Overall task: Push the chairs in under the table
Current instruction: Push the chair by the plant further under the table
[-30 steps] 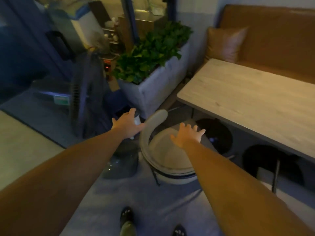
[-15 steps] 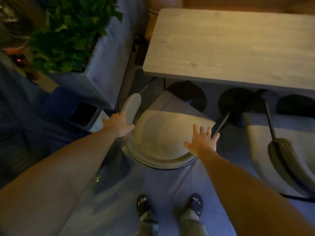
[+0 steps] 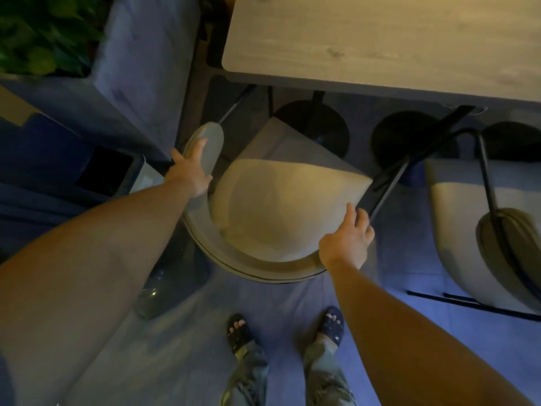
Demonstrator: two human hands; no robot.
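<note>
Compared to half a second back, both hands are now actually on the chair [image 3: 281, 206] instead of just reaching for it. Left hand [image 3: 190, 171] lies on the chair's left armrest, fingers [image 3: 199, 148] laid loosely over it. Right hand [image 3: 348, 238] sits on the right end of the curved back, fingers spread, not clenched. The chair's seat front is just under the counter [image 3: 380, 39] edge, the rest sticks out. A second chair [image 3: 480, 230] stands right of it.
</note>
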